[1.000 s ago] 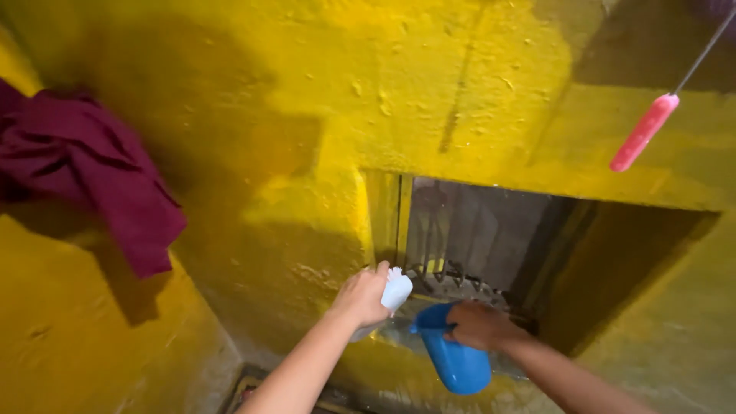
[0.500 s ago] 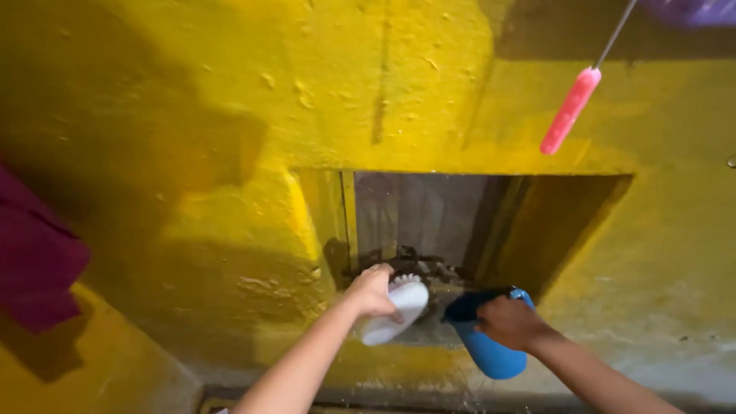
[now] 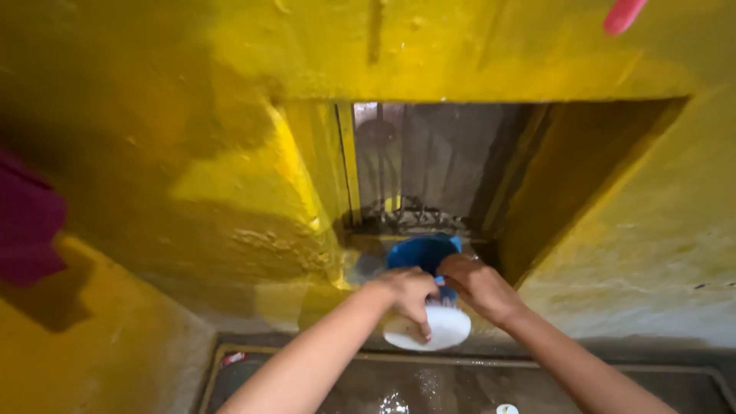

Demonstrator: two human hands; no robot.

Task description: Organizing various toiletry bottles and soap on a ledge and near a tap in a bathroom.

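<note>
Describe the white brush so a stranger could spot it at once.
Find the dark recess cut into the yellow wall; both hands meet just below its sill. The left hand grips the white brush, a rounded pale oval pressed against the blue jug that the right hand holds. It is the only white thing at the hands; the jug is blue.

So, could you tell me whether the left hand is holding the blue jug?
No, the left hand grips a white brush; the right hand holds the blue jug.

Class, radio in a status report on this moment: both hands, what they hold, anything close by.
Left hand gripping white brush. Right hand on blue jug, at the wall opening. Wet floor tray directly below.
</note>
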